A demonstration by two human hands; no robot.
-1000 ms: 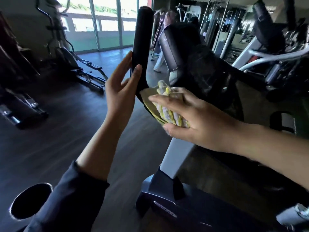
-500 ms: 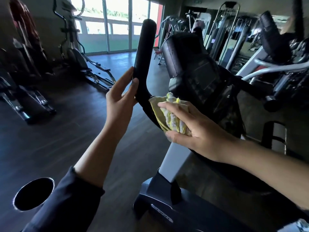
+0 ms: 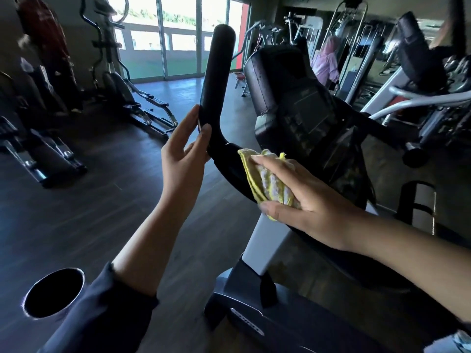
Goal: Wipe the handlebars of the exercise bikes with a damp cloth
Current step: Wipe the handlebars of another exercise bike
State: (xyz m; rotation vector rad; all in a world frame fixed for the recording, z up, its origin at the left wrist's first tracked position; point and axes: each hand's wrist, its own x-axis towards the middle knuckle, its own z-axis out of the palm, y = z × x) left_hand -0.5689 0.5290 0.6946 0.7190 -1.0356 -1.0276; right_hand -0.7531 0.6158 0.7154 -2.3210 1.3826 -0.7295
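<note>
A black handlebar (image 3: 216, 80) of the exercise bike rises upright at centre, then bends down and right toward the console (image 3: 293, 103). My left hand (image 3: 182, 159) rests against the bend with straight fingers, thumb and fingertips touching the bar. My right hand (image 3: 303, 200) grips a bunched yellow and white cloth (image 3: 265, 182) and presses it onto the lower stretch of the handlebar, just right of the bend. The cloth covers that part of the bar.
The bike's grey post (image 3: 265, 245) and dark base (image 3: 254, 322) stand below my hands. Elliptical machines (image 3: 122, 98) line the left and back on dark wood flooring. More gym machines (image 3: 420, 80) crowd the right. A person in pink (image 3: 326, 62) is far behind.
My right hand with the cloth has slid a little down and right along the handlebar. My left hand stays at the bend. The view has tilted down somewhat.
</note>
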